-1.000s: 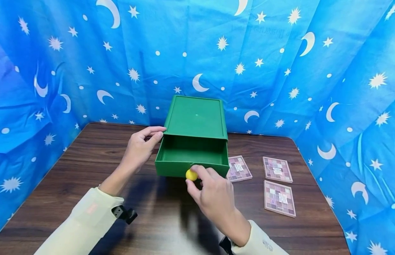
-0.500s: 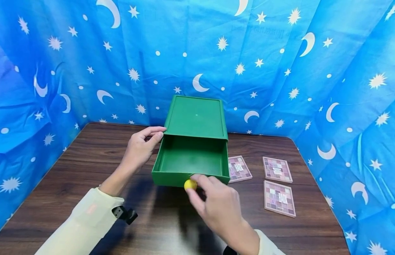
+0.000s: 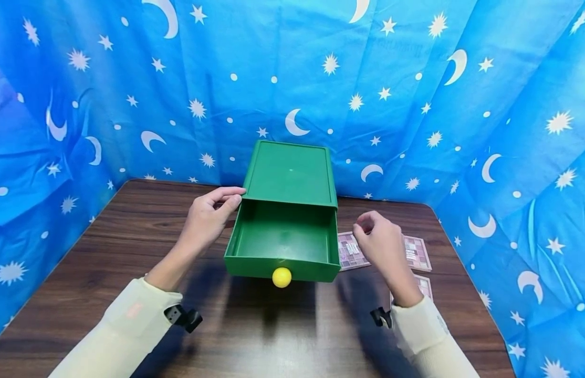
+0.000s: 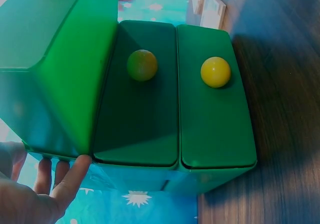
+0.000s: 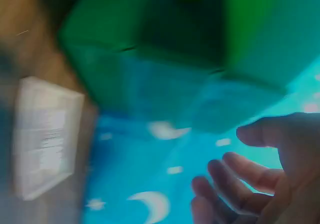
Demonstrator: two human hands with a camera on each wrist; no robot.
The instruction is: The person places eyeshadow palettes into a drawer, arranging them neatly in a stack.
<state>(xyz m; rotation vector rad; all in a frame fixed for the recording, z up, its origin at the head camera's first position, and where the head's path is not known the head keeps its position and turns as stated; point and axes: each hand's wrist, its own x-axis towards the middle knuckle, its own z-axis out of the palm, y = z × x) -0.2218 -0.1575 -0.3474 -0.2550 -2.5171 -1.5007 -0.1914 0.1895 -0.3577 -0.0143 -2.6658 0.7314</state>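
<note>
A green drawer cabinet (image 3: 292,170) stands on the table with its top drawer (image 3: 283,239) pulled out; nothing shows inside. A round yellow knob (image 3: 281,277) is on that drawer's front. In the left wrist view, the middle drawer (image 4: 135,119) and bottom drawer (image 4: 215,129) are closed, each with a round knob. My left hand (image 3: 208,216) touches the cabinet's left side near the front edge with fairly straight fingers. To the right of the drawer, my right hand (image 3: 379,239) is in the air, fingers loosely bent and holding nothing.
Flat pinkish squares with a grid print lie right of the cabinet: one beside the drawer (image 3: 351,252), others (image 3: 417,253) partly behind my right hand and sleeve. A blue moon-and-star cloth (image 3: 254,47) hangs around the dark wooden table (image 3: 146,236).
The top drawer has come further out toward me. My right hand has let go of its yellow knob and moved right and away from the cabinet. My left hand has stayed put.
</note>
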